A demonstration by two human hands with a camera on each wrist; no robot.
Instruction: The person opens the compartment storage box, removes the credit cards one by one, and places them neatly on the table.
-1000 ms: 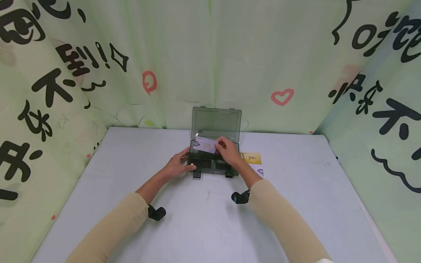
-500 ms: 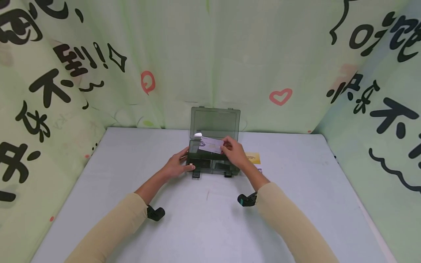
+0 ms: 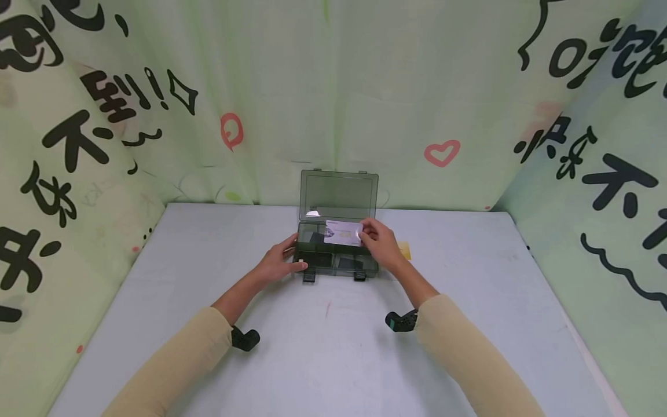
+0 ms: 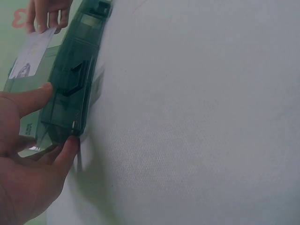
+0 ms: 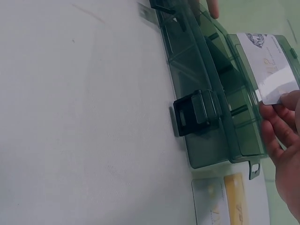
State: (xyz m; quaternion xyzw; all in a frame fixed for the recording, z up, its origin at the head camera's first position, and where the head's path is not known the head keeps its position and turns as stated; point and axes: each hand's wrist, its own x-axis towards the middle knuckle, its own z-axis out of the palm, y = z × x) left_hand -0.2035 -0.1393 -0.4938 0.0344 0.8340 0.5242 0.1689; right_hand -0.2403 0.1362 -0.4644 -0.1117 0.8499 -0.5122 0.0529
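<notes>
Head view: we see the right hand (image 3: 381, 240) pinching one short end of a thin, rectangular, white-and-lilac card (image 3: 343, 233), with the thumb on one face and fingers against the other. The card is above the rear part of a dark green, see-through plastic box (image 3: 333, 271) with inner dividers; we cannot tell whether it touches the box. In the right wrist view we make out pale gold lettering on it and a dark drawing at the end away from the fingers.

Our left hand (image 3: 281, 262) grips the left end of the box, thumb over the front corner and fingers along the side. The clear green rectangular lid (image 3: 339, 197) stands raised at the back, and two black plastic latches (image 3: 359, 276) project from the front. On the white cloth-covered table (image 3: 312, 347), just beside the box's right end, we find a gold-coloured card (image 5: 238, 201) next to a silvery-white card (image 5: 212, 201).
</notes>
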